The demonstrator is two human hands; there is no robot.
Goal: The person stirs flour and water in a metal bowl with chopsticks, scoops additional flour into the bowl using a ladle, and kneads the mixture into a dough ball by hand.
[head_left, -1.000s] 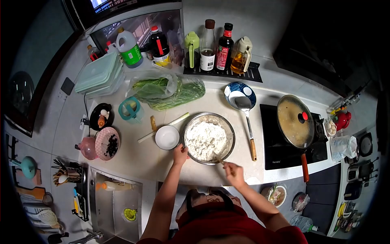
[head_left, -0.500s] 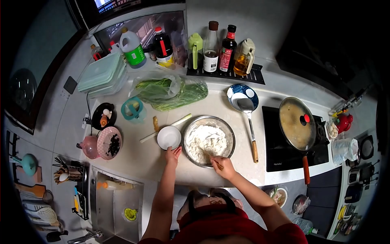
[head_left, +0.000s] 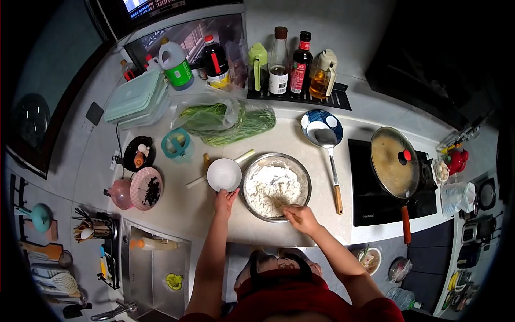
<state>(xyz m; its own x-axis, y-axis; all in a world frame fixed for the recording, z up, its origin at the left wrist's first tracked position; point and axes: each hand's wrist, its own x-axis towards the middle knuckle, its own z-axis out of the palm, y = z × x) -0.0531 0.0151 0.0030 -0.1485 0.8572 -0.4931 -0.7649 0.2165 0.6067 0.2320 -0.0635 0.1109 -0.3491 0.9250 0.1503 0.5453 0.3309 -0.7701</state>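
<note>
My left hand [head_left: 226, 202] grips the near rim of a small white bowl [head_left: 224, 175], which looks empty and is slightly tilted. Just right of it stands a steel mixing bowl [head_left: 306, 173] holding clumpy white flour [head_left: 272, 182]. At that bowl's near right rim, my right hand [head_left: 300, 218] is closed on thin wooden chopsticks [head_left: 277, 202], their tips down in the flour. Behind the white bowl lie a scallion stalk [head_left: 245, 156] and a small piece of ginger [head_left: 206, 158], both partly covered.
Bagged green chives [head_left: 230, 123] lie at the back. A spatula [head_left: 333, 172] leans on a blue patterned bowl [head_left: 309, 119] to the right. Beyond it, a lidded pan [head_left: 394, 163] sits on the cooktop [head_left: 367, 201]. Left are a pink colander [head_left: 140, 199] and the sink [head_left: 155, 273].
The white bowl has risen slightly and shifted toward the back, covering more of the ginger and scallion. My right hand has moved a little to the right with the chopsticks.
</note>
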